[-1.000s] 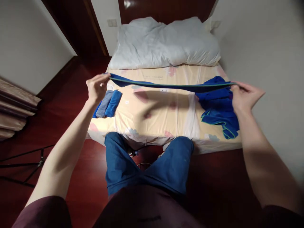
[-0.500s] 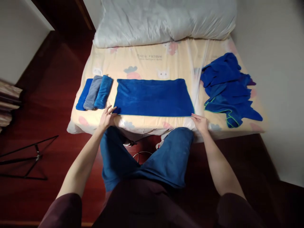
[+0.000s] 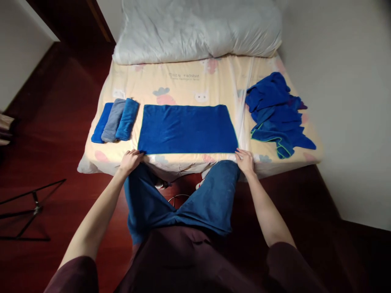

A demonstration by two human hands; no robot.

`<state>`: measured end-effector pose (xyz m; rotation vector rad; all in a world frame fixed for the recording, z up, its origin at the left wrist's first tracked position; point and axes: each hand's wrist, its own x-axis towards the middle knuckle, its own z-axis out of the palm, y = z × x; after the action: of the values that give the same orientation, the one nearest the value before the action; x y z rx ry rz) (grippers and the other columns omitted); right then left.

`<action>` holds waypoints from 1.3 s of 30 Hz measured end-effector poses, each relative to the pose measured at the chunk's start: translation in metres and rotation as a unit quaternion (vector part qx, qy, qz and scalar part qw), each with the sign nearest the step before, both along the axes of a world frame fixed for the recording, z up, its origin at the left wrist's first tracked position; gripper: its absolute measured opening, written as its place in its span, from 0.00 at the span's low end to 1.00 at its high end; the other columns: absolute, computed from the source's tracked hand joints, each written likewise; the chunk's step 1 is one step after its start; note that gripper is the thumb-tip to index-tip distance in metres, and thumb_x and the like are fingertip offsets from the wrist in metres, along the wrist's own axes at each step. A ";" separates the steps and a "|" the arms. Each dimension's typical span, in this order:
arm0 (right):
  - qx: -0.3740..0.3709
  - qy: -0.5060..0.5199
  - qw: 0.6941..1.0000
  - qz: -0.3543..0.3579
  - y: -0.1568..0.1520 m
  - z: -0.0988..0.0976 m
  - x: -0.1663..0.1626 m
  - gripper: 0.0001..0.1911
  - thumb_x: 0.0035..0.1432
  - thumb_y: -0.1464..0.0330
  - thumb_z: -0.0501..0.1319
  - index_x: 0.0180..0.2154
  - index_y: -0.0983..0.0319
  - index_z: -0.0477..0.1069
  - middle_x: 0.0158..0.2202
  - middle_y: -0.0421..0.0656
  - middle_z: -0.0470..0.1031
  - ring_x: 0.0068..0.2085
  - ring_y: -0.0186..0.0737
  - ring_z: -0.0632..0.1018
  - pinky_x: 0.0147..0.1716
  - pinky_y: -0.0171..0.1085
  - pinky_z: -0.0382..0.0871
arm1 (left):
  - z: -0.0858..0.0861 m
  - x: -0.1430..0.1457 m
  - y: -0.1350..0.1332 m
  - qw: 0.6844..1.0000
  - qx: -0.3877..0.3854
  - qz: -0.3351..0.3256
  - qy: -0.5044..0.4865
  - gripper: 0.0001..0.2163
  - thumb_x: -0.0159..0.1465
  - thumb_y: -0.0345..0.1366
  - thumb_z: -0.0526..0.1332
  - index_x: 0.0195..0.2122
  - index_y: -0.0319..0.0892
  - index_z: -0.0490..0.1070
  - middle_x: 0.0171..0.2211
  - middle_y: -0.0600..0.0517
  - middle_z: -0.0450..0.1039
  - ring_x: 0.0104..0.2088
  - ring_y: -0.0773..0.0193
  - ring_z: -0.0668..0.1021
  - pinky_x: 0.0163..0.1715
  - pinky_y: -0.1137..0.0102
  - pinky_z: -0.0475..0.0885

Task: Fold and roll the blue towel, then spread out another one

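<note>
A blue towel with a thin green edge lies spread flat on the bed in front of me. My left hand pinches its near left corner. At the near right corner, my right hand has its fingers closed on the edge. Left of the towel, a blue rolled towel, a grey one and another blue one rest side by side. A crumpled heap of blue towels, partly green-edged, lies to the right.
The bed has a cream sheet printed with carrots and cat faces. A folded pale quilt lies across its far side. Black tripod legs stand on the red-brown floor at left. A wall rises at right.
The view has shifted, so the bed and towels appear farther left. The towel's far edge looks straighter and flatter. My left fingers, more spread before, are now closed at the corner.
</note>
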<state>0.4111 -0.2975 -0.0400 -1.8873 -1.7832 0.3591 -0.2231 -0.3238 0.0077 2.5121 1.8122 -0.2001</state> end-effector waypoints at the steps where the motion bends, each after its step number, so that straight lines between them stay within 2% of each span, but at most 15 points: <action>1: -0.002 -0.018 1.000 -0.007 0.000 0.003 -0.004 0.14 0.59 0.69 0.61 0.41 0.63 0.84 0.56 0.55 0.81 0.60 0.55 0.77 0.65 0.57 0.68 | 0.003 0.005 0.000 1.000 0.001 0.005 0.005 0.18 0.73 0.41 0.52 0.45 0.42 0.83 0.41 0.39 0.79 0.47 0.46 0.78 0.46 0.56 0.70; 4: 0.007 -0.066 0.997 -0.033 0.006 0.015 -0.034 0.18 0.60 0.67 0.60 0.46 0.65 0.84 0.63 0.54 0.75 0.65 0.59 0.71 0.67 0.61 0.65 | 0.011 0.027 0.008 0.999 0.025 0.020 -0.024 0.24 0.74 0.47 0.49 0.41 0.42 0.83 0.45 0.39 0.80 0.51 0.44 0.77 0.50 0.54 0.71; 6: 0.014 -0.076 0.997 -0.030 0.017 0.024 -0.071 0.22 0.64 0.67 0.56 0.52 0.67 0.81 0.69 0.55 0.68 0.69 0.57 0.67 0.68 0.59 0.63 | 0.014 0.052 0.021 0.995 0.054 0.032 -0.078 0.25 0.75 0.47 0.46 0.48 0.41 0.82 0.55 0.40 0.78 0.58 0.44 0.75 0.57 0.53 0.70; 8: 0.004 -0.080 0.997 0.004 0.032 0.030 -0.119 0.25 0.68 0.67 0.52 0.60 0.68 0.76 0.72 0.54 0.62 0.73 0.56 0.62 0.70 0.59 0.60 | 0.011 0.083 0.038 0.989 0.070 0.040 -0.122 0.25 0.75 0.45 0.45 0.60 0.40 0.76 0.65 0.40 0.70 0.65 0.45 0.70 0.64 0.52 0.66; 10: -0.007 -0.082 0.993 0.079 0.049 0.032 -0.172 0.28 0.71 0.64 0.49 0.66 0.67 0.70 0.75 0.52 0.56 0.75 0.54 0.57 0.73 0.59 0.53 | 0.003 0.117 0.058 0.988 0.058 0.038 -0.140 0.27 0.75 0.44 0.46 0.68 0.36 0.68 0.72 0.40 0.61 0.72 0.45 0.63 0.70 0.51 0.59; 13: -0.029 -0.089 0.980 0.176 0.070 0.025 -0.241 0.29 0.74 0.62 0.49 0.70 0.65 0.63 0.77 0.50 0.50 0.77 0.52 0.52 0.75 0.57 0.45 | -0.017 0.161 0.084 0.989 0.010 0.019 -0.143 0.29 0.74 0.44 0.47 0.72 0.33 0.62 0.75 0.39 0.53 0.75 0.43 0.55 0.73 0.48 0.51; 15: -0.050 -0.097 0.973 0.205 0.081 0.017 -0.272 0.30 0.74 0.62 0.49 0.72 0.64 0.61 0.77 0.50 0.49 0.77 0.52 0.52 0.76 0.58 0.44 | -0.031 0.179 0.095 0.989 -0.003 0.015 -0.149 0.30 0.74 0.44 0.46 0.73 0.34 0.59 0.76 0.40 0.50 0.76 0.42 0.52 0.74 0.46 0.48; 17: -0.056 -0.105 0.971 0.206 0.088 0.008 -0.287 0.30 0.75 0.63 0.48 0.73 0.62 0.58 0.78 0.48 0.48 0.78 0.51 0.51 0.76 0.59 0.42 | -0.042 0.187 0.103 0.987 0.006 0.017 -0.162 0.30 0.74 0.43 0.45 0.75 0.37 0.57 0.77 0.42 0.47 0.77 0.42 0.50 0.74 0.43 0.45; 21: -0.038 -0.113 0.973 0.197 0.095 -0.001 -0.286 0.30 0.76 0.60 0.46 0.74 0.58 0.55 0.78 0.43 0.45 0.78 0.47 0.48 0.77 0.57 0.39 | -0.051 0.180 0.114 0.978 0.033 0.019 -0.206 0.30 0.75 0.47 0.46 0.75 0.44 0.56 0.77 0.47 0.45 0.77 0.44 0.45 0.74 0.39 0.39; 27: -0.042 -0.119 0.978 0.168 0.109 -0.001 -0.254 0.33 0.76 0.55 0.44 0.75 0.59 0.54 0.79 0.43 0.43 0.78 0.46 0.47 0.77 0.54 0.38 | -0.052 0.148 0.127 0.964 0.063 0.099 -0.239 0.31 0.74 0.50 0.47 0.75 0.41 0.56 0.77 0.43 0.44 0.77 0.46 0.47 0.75 0.45 0.40; 33: -0.061 -0.123 0.986 0.093 0.124 -0.005 -0.199 0.34 0.75 0.55 0.44 0.75 0.61 0.53 0.79 0.44 0.44 0.78 0.47 0.48 0.77 0.55 0.38 | -0.047 0.102 0.127 0.954 0.079 0.191 -0.219 0.34 0.74 0.51 0.47 0.75 0.36 0.54 0.77 0.39 0.44 0.77 0.46 0.48 0.75 0.48 0.40; 39: -0.072 -0.123 0.990 -0.002 0.129 -0.009 -0.132 0.35 0.75 0.55 0.43 0.75 0.64 0.52 0.78 0.47 0.45 0.78 0.48 0.49 0.77 0.56 0.39 | -0.042 0.074 0.125 0.946 0.083 0.232 -0.212 0.35 0.74 0.51 0.46 0.75 0.34 0.53 0.77 0.36 0.43 0.77 0.46 0.48 0.75 0.48 0.41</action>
<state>0.2790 -0.1688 -0.0494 -2.1122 -1.9579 0.2693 -0.1493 -0.1984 -0.0340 1.9201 2.2044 0.4852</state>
